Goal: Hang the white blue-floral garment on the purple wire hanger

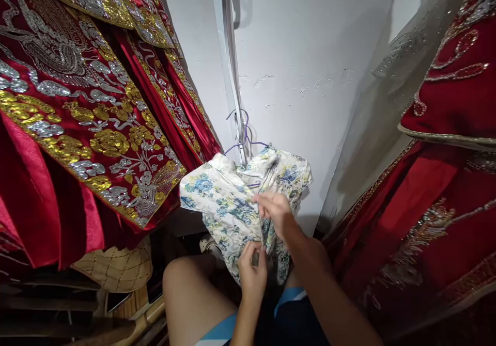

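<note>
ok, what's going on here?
A person is handling a floral shirt that is on a purple hanger. The right hand is at the front edge near the neckline, fingers closed; the left hand pinches the edge lower down. The neckline is open. Red embroidered garments are on both sides.

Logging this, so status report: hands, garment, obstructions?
Left hand pinching floral shirt at front opening; right hand pinching higher up. Shirt on purple hanger. Nothing visible blocking either hand.
</note>
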Tool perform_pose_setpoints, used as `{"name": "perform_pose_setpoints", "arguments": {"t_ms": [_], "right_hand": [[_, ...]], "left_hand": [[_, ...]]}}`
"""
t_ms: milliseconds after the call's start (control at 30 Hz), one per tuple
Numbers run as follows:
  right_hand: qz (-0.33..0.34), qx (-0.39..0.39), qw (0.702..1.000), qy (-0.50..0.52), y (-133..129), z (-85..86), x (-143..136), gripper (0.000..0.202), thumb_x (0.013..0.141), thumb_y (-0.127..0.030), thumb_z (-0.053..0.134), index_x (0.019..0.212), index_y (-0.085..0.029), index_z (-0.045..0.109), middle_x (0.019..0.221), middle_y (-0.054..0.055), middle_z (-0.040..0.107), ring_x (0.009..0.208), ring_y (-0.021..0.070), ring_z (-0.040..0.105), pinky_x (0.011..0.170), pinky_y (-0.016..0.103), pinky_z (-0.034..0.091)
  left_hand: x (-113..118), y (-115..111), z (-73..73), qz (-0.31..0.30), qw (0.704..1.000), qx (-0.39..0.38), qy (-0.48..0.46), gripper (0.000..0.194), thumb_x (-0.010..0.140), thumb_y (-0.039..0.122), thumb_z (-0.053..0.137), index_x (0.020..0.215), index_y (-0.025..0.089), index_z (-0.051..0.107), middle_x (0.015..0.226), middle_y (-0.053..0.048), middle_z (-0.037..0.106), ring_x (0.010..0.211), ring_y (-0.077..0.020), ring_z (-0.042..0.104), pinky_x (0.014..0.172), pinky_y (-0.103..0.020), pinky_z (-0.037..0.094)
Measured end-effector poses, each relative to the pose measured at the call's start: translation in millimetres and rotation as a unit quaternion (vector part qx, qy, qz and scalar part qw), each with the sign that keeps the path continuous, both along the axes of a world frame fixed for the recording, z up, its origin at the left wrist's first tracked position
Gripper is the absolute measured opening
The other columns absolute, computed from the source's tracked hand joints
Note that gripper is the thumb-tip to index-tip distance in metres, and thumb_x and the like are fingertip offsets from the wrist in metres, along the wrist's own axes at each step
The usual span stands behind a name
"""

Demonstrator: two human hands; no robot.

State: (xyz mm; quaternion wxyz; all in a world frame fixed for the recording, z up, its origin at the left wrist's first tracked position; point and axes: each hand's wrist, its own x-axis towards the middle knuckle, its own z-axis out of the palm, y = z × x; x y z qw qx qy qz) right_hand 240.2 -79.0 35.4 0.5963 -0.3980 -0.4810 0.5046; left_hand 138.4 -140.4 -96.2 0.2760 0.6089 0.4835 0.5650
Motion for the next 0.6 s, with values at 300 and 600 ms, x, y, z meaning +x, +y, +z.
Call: {"name": "perform_pose_setpoints", "arguments": {"t_ms": [300, 600], "right_hand": [[-0.024, 0.125, 0.992, -0.007, 20, 56.6, 5, 0.029, 0.084, -0.043, 0.067, 0.079, -0.015, 0.069, 0.051, -0.003, 0.055, 0.043, 0.0077, 0.04, 0.043, 0.022, 0.028], [0.011, 0.131, 0.989, -0.062, 9, 48.6, 13, 0.036, 0.085, -0.052, 0.065, 0.079, -0.017, 0.067, 0.048, -0.004, 0.052, 0.044, 0.0099, 0.041, 0.044, 0.023, 0.03]], "left_hand": [[9, 4, -20.4, -0.038, 0.997, -0.067, -0.011, 0.025, 0.089, 0.038, 0.058, 0.073, 0.019, 0.06, 0.071, -0.004, 0.058, 0.072, -0.0207, 0.058, 0.069, -0.029, 0.044], [-27, 45, 114.4, 0.033, 0.986, 0.159, -0.034, 0.03, 0.094, 0.033, 0.057, 0.121, 0.021, 0.065, 0.093, -0.006, 0.066, 0.084, -0.0182, 0.062, 0.082, -0.03, 0.048]]}}
